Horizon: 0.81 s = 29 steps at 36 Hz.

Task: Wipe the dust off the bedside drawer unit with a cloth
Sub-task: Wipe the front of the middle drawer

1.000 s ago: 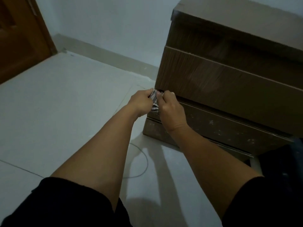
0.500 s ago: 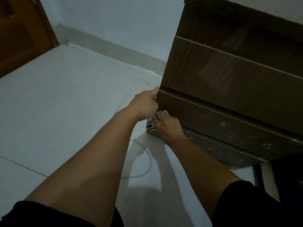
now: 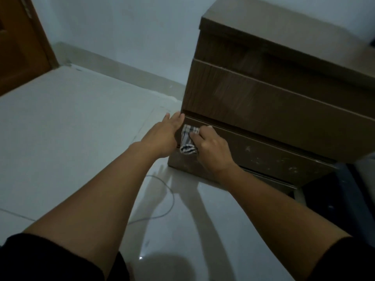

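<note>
The right hand [image 3: 211, 148] grips a checked cloth [image 3: 188, 139] against the left end of the lower drawer front of the brown drawer unit [image 3: 284, 102]. The left hand [image 3: 163, 134], fingers straight, rests on the unit's left corner just beside the cloth. A thin cable [image 3: 166, 201] lies on the pale floor [image 3: 71, 128] near the arms.

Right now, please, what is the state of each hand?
Left hand: open, straight fingers against the drawer unit's left corner.
Right hand: closed on the checked cloth, pressing it on the lower drawer front.

Bare forearms [image 3: 113, 191] emerge from short black sleeves [image 3: 50, 258].
</note>
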Each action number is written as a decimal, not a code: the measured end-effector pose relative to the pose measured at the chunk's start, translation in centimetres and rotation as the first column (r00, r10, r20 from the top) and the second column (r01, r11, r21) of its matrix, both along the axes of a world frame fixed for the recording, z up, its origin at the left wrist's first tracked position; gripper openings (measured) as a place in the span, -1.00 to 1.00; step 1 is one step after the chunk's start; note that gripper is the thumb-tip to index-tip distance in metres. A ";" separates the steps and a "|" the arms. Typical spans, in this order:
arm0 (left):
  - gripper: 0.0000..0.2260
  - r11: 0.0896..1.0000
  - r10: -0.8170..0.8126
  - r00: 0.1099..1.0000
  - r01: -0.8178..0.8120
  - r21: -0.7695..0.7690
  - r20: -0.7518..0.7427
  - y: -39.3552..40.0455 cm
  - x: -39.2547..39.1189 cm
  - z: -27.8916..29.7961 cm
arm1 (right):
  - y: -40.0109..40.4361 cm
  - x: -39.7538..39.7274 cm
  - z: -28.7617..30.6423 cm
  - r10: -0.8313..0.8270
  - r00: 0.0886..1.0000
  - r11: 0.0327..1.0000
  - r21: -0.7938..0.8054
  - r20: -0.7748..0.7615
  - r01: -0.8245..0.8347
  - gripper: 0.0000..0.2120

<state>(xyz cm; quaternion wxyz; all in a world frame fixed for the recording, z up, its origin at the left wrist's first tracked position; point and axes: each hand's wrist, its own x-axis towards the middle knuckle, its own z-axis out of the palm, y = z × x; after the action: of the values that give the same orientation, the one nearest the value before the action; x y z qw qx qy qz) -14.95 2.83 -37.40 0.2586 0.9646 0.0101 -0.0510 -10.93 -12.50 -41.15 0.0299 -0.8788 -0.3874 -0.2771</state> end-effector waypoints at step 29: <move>-0.22 0.983 -0.064 0.996 0.074 0.169 -0.067 -3.7 2.4 -1.4 | 0.1 1.8 -6.9 -0.269 0.896 0.962 -0.135 -0.354 0.236 -0.93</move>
<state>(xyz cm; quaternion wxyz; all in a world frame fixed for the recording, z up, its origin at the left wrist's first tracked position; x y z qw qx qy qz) -12.56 -0.86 -38.82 0.1721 0.9810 -0.0110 -0.0886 -9.16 -12.39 -48.10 0.0270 -0.9583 -0.2694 -0.0910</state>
